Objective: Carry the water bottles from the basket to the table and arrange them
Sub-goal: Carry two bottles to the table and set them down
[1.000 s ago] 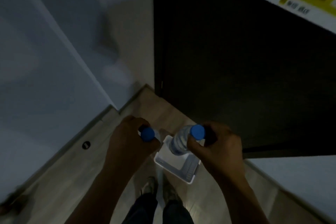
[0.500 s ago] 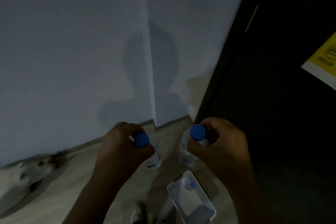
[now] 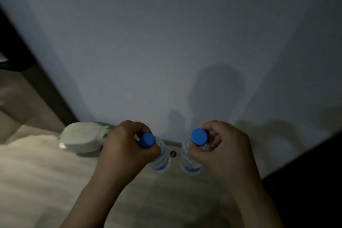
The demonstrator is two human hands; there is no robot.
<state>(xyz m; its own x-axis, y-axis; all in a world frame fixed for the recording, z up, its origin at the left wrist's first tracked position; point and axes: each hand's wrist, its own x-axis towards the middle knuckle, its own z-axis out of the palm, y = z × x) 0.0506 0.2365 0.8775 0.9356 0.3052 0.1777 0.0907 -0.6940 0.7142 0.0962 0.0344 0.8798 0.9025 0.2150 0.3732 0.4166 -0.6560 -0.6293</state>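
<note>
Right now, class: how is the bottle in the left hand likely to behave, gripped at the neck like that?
The left hand grips the bottle just under its blue cap, so the hanging body may swing. Its clear plastic probably dents if squeezed. Being round, it would likely roll if laid down.

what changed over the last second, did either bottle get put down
Neither was put down. The view swung left: the basket on the floor and the yellow sign have left it, and a pale wall now fills it, with a white bundle at its foot. Unchanged: the left hand keeps its grip on the left bottle just under the cap, the right hand on the right bottle, caps up.
</note>
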